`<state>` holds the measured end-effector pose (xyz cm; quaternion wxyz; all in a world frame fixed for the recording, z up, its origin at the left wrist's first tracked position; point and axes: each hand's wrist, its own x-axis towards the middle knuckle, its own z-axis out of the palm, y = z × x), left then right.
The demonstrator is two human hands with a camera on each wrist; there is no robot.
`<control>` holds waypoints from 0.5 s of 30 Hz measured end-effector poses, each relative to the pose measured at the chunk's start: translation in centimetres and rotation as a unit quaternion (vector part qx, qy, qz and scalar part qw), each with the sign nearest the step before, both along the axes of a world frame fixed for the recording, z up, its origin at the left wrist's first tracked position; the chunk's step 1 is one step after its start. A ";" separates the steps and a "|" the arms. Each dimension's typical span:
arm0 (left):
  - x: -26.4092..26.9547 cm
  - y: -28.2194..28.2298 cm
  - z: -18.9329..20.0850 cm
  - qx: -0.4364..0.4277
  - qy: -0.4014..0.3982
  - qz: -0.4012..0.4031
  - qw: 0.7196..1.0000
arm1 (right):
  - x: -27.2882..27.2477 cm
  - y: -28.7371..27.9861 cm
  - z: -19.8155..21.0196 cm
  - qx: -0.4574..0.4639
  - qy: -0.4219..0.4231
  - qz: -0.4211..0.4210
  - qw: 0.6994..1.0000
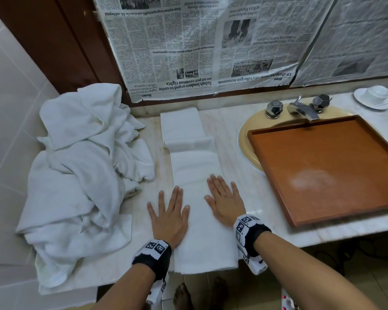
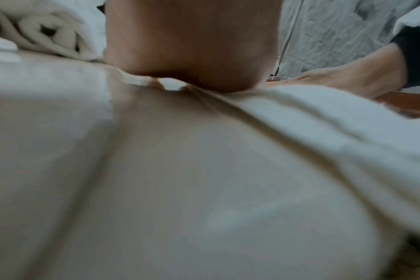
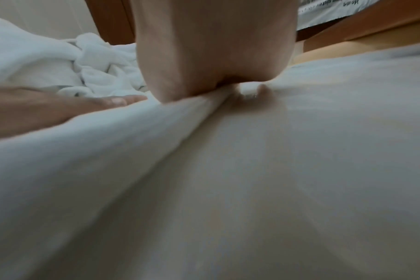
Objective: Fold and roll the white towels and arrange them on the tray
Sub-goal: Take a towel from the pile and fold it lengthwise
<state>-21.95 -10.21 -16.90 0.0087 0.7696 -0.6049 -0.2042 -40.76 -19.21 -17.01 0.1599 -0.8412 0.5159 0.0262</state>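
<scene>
**Hands flat on the folded strip, roll not yet begun**

Nearest to us, at the front edge of the worktop (image 1: 323, 233), both palms lie on a long folded towel (image 1: 195, 175). The left hand (image 1: 169, 217) sits half on the towel's left edge and half on the marble, fingers straight and spread. The right hand (image 1: 224, 201) lies wholly on the cloth near its right edge, fingers likewise straight and holding nothing. Both wrist views show only the heel of each palm pressed into white cloth.

The towel runs as a narrow strip from the front edge, where its end hangs slightly over, back toward the wall. Partway along, a cross fold or overlap shows; I cannot tell whether a second towel lies under the far part. A pile (image 1: 83, 175) of unfolded towels fills the left end of the worktop, just beside the strip. The tray (image 1: 269, 175) sits to the right over the basin, bare of towels, so arranging has not started.

The step looks like smoothing the folded strip flat. Next, I judge, comes rolling from one end: fingers must curl under that edge and keep the sides even, or the roll will cone out.
</scene>
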 end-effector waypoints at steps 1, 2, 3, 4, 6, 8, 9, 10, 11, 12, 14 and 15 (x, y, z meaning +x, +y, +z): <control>0.0 -0.6 0.0 0.003 -0.002 0.006 1.000 | 0.1 -0.8 0.1 0.005 0.003 -0.001 1.000; 0.0 -1.2 0.1 0.005 -0.005 0.011 1.000 | 0.2 -1.6 0.1 0.009 0.007 -0.002 1.000; 0.1 -1.9 0.1 0.008 -0.007 0.015 1.000 | 0.4 -2.3 0.2 0.012 0.011 -0.006 1.000; 0.2 -2.6 0.2 0.011 -0.009 0.017 1.000 | 0.4 -2.8 0.3 0.009 0.013 -0.014 1.000; 0.4 -4.0 0.6 0.018 -0.002 0.023 1.000 | 0.5 -3.0 0.7 -0.003 0.000 -0.028 1.000; 0.3 -4.5 1.4 0.012 0.027 0.035 0.999 | 0.3 -1.9 1.3 -0.023 -0.048 -0.029 0.998; 0.0 -4.1 1.8 0.002 0.044 0.039 0.998 | 0.1 -0.8 1.7 -0.034 -0.072 -0.025 0.996; -0.4 -3.3 2.1 -0.009 0.058 0.035 0.998 | -0.2 0.6 1.9 -0.037 -0.088 -0.019 0.995; -0.8 -2.0 2.2 -0.020 0.066 0.023 0.997 | -0.5 2.3 1.9 -0.031 -0.098 -0.011 0.995; -1.4 -0.2 1.9 -0.027 0.068 0.008 0.997 | -0.8 4.1 1.5 -0.019 -0.101 -0.004 0.995; -2.5 3.1 1.1 -0.037 0.050 -0.016 0.998 | -1.1 7.5 0.4 -0.016 -0.087 0.001 0.996; -2.9 4.4 0.5 -0.040 0.038 -0.021 0.998 | -1.0 8.7 -0.1 -0.014 -0.078 -0.002 0.997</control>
